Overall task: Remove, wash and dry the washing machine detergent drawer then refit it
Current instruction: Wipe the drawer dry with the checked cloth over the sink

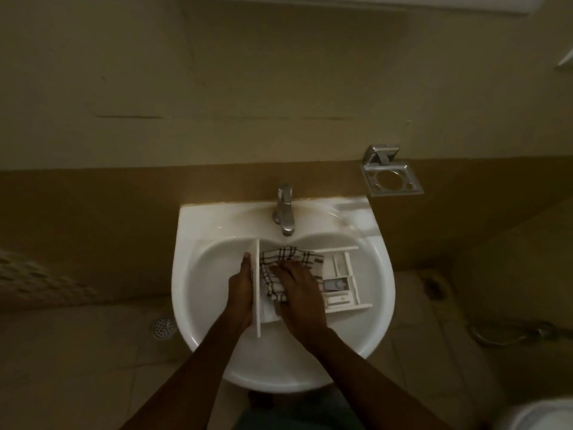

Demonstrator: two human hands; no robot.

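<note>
Now drying, I judge: over the sink, my left hand lies along the front panel of the detergent drawer; I cannot tell if it grasps. My right hand presses the checked cloth in, fingers spread, released. Next, wipe the compartments toward the sink's right rim. At the sink's back the tap crowds the drawer; a metal holder hangs beyond.
</note>
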